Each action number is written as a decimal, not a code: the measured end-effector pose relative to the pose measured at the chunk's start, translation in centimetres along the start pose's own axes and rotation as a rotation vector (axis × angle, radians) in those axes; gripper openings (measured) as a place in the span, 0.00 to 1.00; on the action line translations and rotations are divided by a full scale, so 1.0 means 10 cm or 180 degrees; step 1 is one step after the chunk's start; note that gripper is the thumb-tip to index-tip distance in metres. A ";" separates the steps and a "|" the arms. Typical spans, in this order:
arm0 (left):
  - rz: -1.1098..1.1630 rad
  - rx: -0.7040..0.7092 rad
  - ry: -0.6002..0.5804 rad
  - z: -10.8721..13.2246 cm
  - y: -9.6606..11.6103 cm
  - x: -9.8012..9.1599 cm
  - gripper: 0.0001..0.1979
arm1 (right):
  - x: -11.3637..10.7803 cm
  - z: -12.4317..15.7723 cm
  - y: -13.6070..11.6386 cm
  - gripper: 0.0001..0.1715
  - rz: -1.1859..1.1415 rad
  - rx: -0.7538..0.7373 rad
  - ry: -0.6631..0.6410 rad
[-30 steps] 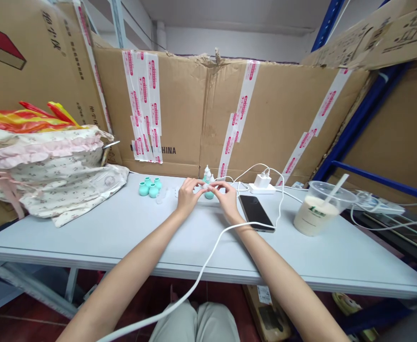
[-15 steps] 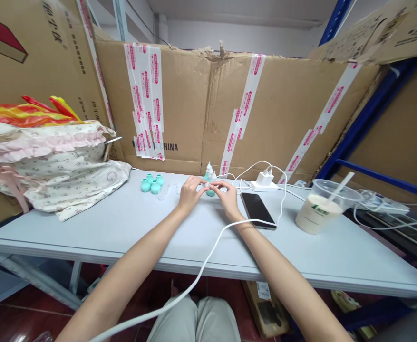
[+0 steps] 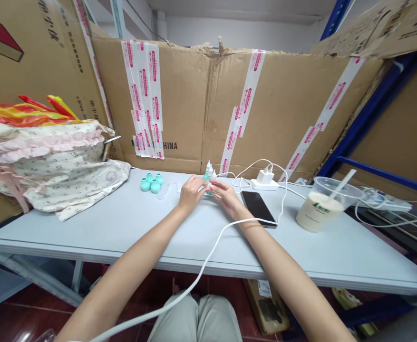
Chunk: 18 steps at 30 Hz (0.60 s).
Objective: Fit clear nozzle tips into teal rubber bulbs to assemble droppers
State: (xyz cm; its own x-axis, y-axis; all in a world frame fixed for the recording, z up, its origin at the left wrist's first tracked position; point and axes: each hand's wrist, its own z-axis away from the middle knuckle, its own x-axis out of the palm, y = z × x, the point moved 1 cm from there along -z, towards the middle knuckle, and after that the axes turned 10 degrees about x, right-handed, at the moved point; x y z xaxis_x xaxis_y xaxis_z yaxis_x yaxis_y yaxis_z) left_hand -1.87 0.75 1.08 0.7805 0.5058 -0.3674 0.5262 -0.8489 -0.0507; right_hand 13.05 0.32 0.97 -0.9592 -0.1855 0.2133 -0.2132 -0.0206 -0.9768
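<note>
Both my hands meet far out on the grey table [image 3: 122, 228]. My left hand [image 3: 190, 192] has its fingers curled, the fingertips pinched on a small teal and white piece that is mostly hidden. My right hand [image 3: 226, 197] lies beside it, fingers stretched toward the same piece and touching it. Just behind the hands stand small white-tipped teal bottles [image 3: 208, 170]. A cluster of teal round caps [image 3: 151, 183] sits to the left, with small clear pieces [image 3: 165, 191] next to it.
A black phone [image 3: 258, 208] lies right of my right hand, its white cable [image 3: 208, 254] running over my right forearm. A white charger [image 3: 264, 179], a lidded drink cup with a straw [image 3: 322, 204], a floral bag [image 3: 51, 166] and cardboard walls [image 3: 283, 109] surround the table.
My right hand's fingers have flattened and lowered toward the table. The view has shifted slightly. The left hand stays in place.
</note>
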 end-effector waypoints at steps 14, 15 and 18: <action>-0.0237 0.0200 0.0313 -0.04 0.15 -0.04 0.04 | -0.06 0.05 -0.12 0.14 -0.0526 0.0530 -0.1062; -0.0227 0.0189 0.0329 -0.04 0.15 -0.04 0.05 | -0.06 0.05 -0.12 0.15 -0.0511 0.0524 -0.1030; -0.0227 0.0168 0.0359 -0.05 0.15 -0.05 0.05 | -0.05 0.06 -0.11 0.16 -0.0506 0.0479 -0.0936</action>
State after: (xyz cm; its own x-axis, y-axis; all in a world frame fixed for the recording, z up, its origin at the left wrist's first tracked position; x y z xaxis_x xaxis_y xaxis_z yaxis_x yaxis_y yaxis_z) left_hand -1.32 -0.76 1.66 0.7763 0.5767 -0.2545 0.5655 -0.8155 -0.1229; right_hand 13.91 -0.17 1.93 -0.8173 -0.4423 0.3693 -0.3048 -0.2121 -0.9285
